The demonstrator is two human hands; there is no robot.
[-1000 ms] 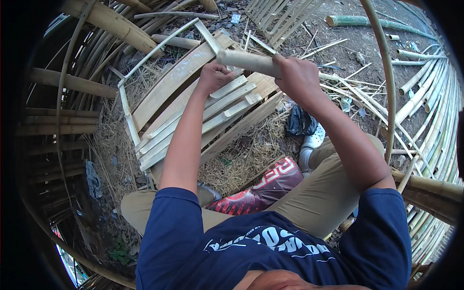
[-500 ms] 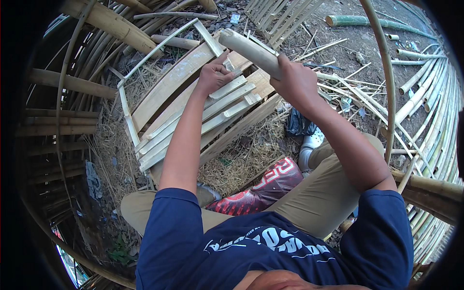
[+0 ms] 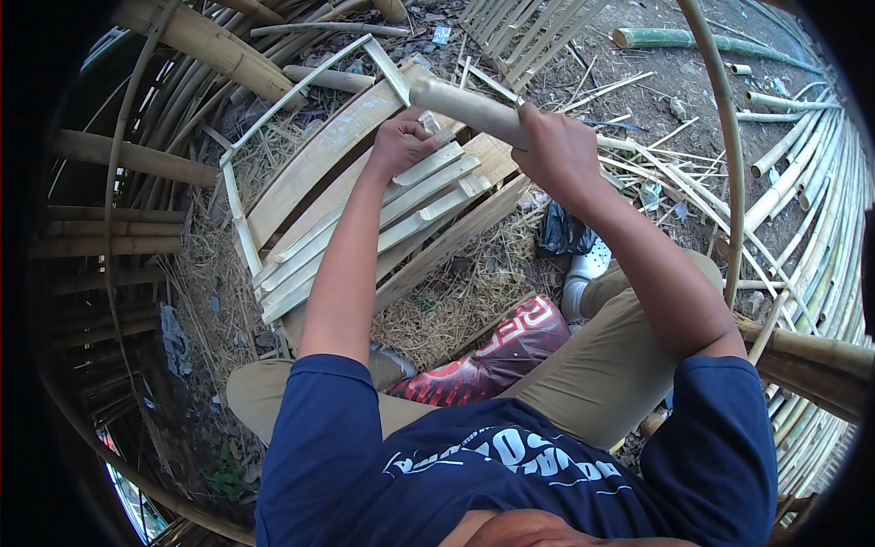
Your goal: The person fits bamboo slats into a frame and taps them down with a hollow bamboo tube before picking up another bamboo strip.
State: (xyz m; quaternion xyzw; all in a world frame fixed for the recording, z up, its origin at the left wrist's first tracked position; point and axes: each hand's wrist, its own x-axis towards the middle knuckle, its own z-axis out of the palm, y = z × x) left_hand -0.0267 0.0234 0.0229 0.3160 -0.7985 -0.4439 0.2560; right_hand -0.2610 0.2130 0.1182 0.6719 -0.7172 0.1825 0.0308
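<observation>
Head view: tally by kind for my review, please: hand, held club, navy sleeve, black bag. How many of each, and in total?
Left hand and right hand: 2
Club: 1
Navy sleeves: 2
Black bag: 1
Total: 6

Our bare left forearm (image 3: 342, 260) reaches forward almost straight, leaning slightly right, and ends in a bare left hand (image 3: 401, 148) with fingers curled inward, back of the hand to the left. Our bare right forearm (image 3: 652, 251) slants inward from a bent, outward-turned elbow (image 3: 715, 339); the bare right hand (image 3: 561, 157) wraps into a tight fist.
</observation>
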